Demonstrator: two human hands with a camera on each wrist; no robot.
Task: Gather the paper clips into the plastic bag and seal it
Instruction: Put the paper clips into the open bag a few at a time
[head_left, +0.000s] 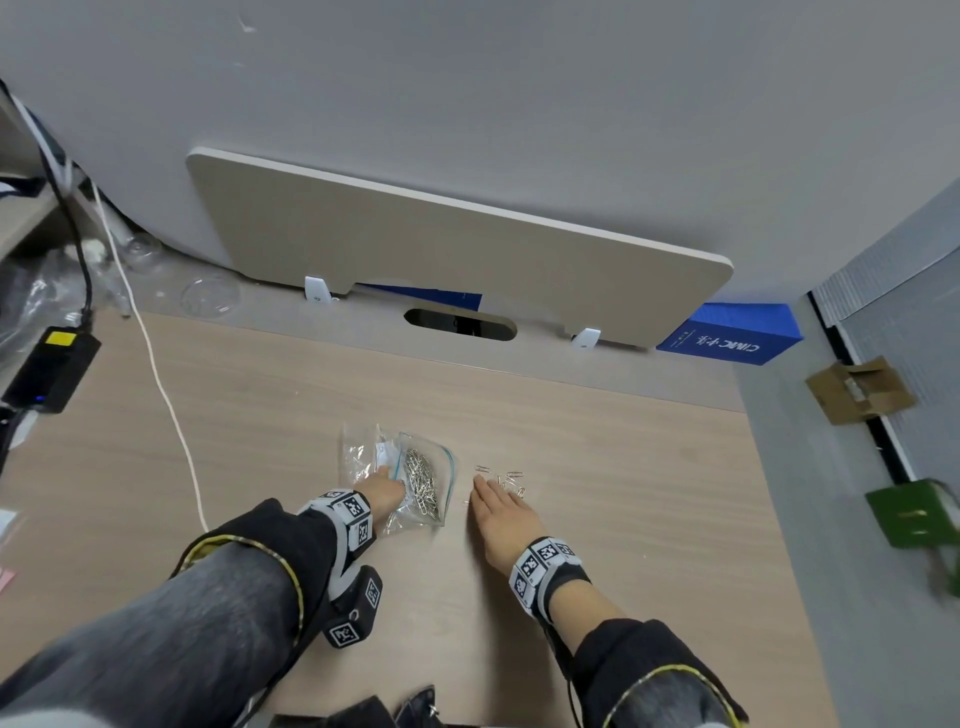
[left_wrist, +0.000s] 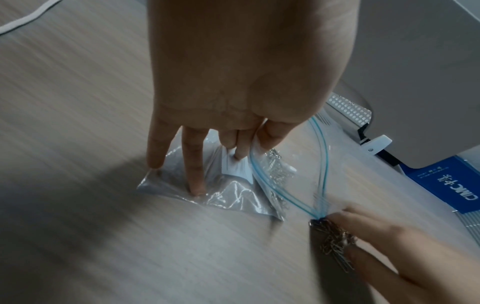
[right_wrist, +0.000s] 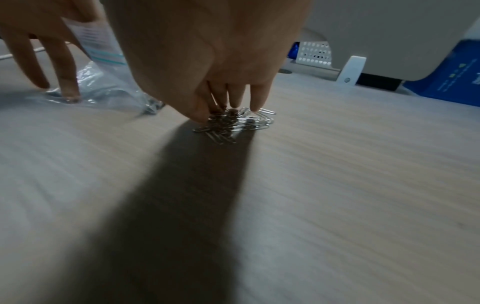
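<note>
A clear plastic bag (head_left: 363, 457) with a blue zip strip lies on the wooden desk (head_left: 597, 452), its mouth gaping open (left_wrist: 320, 164). Several silver paper clips (head_left: 422, 483) are inside it. My left hand (head_left: 387, 493) pinches the bag's near lip between thumb and finger (left_wrist: 270, 135), while the other fingers press on the plastic (left_wrist: 197, 185). To the right lies a small heap of loose paper clips (head_left: 511, 480). My right hand (head_left: 501, 512) sits over them, thumb and fingertips (right_wrist: 205, 115) closed on a bunch of clips (right_wrist: 233, 125) at desk level, just beside the bag's mouth.
A white cable (head_left: 156, 374) runs down the desk's left side past a black adapter (head_left: 47, 369). A beige panel (head_left: 457, 249) stands at the back, with a blue box (head_left: 727, 335) at its right. The desk's right edge (head_left: 769, 493) drops to the floor.
</note>
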